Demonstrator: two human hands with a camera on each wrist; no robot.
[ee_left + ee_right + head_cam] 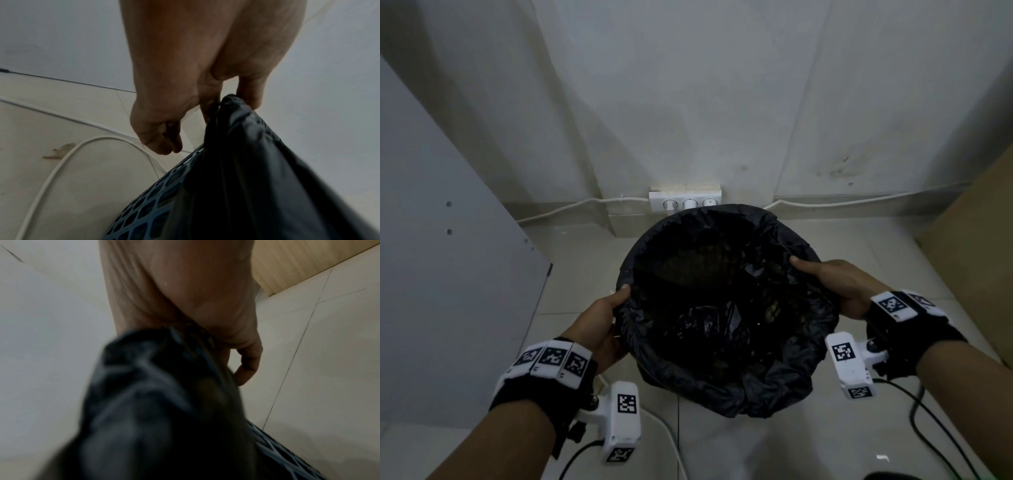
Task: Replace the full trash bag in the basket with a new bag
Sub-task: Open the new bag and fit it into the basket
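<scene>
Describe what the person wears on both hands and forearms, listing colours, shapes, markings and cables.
Hands are bare, forearms sleeveless. Each wrist carries a black strap ringed with white blocks bearing black-and-white square code markers. A white boxy camera unit, also code-marked, hangs below each wrist, trailing a black cable.

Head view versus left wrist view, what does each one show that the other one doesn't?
Only the head view shows the right hand gripping the black trash bag's far-right edge, the open bag mouth, and the wall outlet strip. Only the left wrist view shows the blue mesh basket under the bag and debris on the floor. Both show the left hand pinching the bag's rim, and a white cable.
</scene>
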